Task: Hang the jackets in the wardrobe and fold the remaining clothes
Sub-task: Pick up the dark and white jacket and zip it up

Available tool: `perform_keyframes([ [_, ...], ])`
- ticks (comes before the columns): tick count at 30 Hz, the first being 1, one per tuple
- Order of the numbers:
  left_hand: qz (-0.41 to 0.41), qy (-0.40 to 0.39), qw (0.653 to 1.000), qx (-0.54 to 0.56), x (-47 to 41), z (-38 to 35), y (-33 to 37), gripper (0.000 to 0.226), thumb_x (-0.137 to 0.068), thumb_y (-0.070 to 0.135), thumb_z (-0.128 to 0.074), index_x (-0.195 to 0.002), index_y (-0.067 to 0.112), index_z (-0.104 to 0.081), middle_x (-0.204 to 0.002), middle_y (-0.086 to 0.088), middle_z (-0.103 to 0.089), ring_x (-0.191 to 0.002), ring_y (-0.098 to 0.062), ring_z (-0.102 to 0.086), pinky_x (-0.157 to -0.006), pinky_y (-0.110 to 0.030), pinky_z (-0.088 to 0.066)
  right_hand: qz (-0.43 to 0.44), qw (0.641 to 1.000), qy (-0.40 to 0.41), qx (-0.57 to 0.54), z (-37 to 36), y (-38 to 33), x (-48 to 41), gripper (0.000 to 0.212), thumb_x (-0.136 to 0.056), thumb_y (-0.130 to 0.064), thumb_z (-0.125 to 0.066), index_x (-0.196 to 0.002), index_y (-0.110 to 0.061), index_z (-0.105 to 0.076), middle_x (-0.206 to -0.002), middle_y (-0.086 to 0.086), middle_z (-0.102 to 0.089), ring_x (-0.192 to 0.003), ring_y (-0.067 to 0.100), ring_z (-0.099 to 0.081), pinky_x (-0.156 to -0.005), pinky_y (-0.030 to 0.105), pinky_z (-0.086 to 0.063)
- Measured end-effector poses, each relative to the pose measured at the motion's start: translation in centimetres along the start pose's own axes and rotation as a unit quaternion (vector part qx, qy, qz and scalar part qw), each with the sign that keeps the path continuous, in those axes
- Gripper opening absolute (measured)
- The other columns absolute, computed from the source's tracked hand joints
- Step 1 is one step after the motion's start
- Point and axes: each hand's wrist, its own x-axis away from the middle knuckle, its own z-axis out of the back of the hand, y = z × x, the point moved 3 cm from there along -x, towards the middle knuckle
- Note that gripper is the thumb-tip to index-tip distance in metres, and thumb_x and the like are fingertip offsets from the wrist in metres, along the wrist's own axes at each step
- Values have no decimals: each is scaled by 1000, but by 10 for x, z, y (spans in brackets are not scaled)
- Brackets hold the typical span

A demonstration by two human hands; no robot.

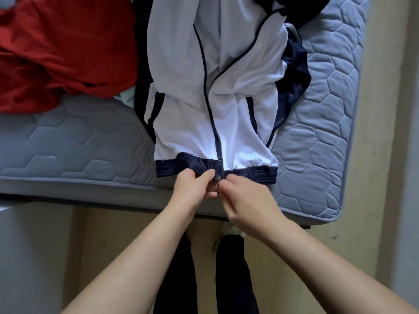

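Note:
A white jacket (229, 91) with navy trim and a navy zipper lies on the grey-blue mattress (74, 141), its navy ribbed hem (179, 167) at the near edge. The zipper is open above and joined near the hem. My left hand (195, 186) pinches the hem just left of the zipper's bottom end. My right hand (247, 198) pinches the zipper's bottom end from the right. Both hands meet at the zipper base.
A red garment (61, 48) lies crumpled on the mattress at upper left. A pale green cloth (127, 98) peeks out beside the jacket. The mattress corner (333, 211) is at right, with beige floor (381, 155) beyond. My legs and shoes (229, 232) stand below the bed edge.

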Motion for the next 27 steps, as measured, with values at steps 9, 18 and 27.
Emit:
perform_keyframes([
  [9, 54, -69, 996, -24, -6, -4, 1, 26, -91, 18, -64, -102, -7, -62, -95, -18, -72, -85, -23, -71, -69, -33, -61, -8, 1000, -5, 18, -5, 9, 20, 16, -97, -28, -44, -88, -18, -51, -86, -2, -54, -83, 21, -55, -56, 32, -36],
  [18, 1, -110, 979, -173, -20, -23, 33, 14, -82, 6, -72, -70, 4, -65, -65, -7, -65, -58, -10, -64, -61, -23, -58, 5, 994, 88, 64, 4, 4, 17, 23, -75, -12, -78, -61, -10, -60, -55, 2, -51, -42, 27, -51, -33, 25, -36],
  [27, 3, -99, 990, -105, -22, -17, 25, 10, -84, 8, -70, -78, 1, -66, -67, -8, -63, -59, -12, -63, -69, -27, -59, -164, 969, -10, -184, -21, 24, 26, 19, -91, -31, -61, -75, -22, -63, -73, -7, -62, -67, 8, -58, -60, 30, -45],
])
